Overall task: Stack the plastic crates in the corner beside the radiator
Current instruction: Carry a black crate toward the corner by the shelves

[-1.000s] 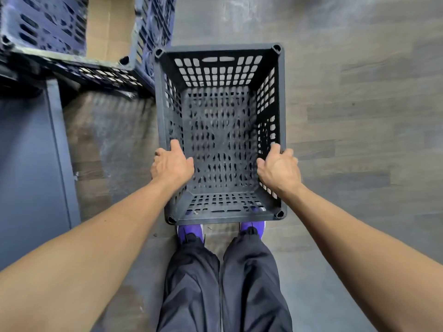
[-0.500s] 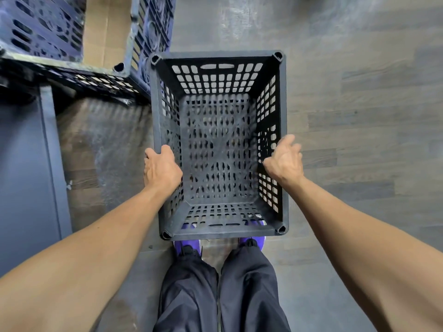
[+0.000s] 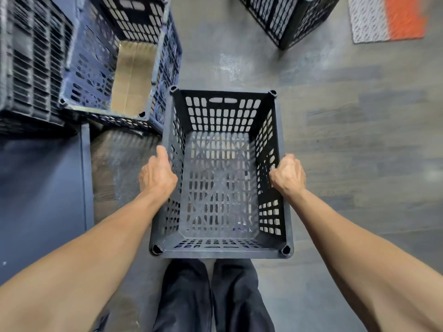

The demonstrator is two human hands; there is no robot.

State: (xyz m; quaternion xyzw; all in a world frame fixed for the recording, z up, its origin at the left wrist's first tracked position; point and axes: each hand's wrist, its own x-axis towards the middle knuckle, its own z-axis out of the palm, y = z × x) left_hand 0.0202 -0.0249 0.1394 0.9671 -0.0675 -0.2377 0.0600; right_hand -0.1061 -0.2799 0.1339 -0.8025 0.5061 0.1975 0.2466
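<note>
Gripping the black perforated plastic crate [image 3: 220, 168] by both long rims: left hand [image 3: 157, 174] and right hand [image 3: 288, 174] grips clamped shut, blue slotted crate [image 3: 96, 68] just beside.

Crates [image 3: 287, 17], mat [image 3: 386, 17] on wood floor [image 3: 359, 140]

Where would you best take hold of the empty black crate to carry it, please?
Probably by the top rims of the black crate's two long sides, from above, as the left hand and right hand do. It stands open-topped with firm rims, and gripping opposite sides near the middle should keep it level.
</note>
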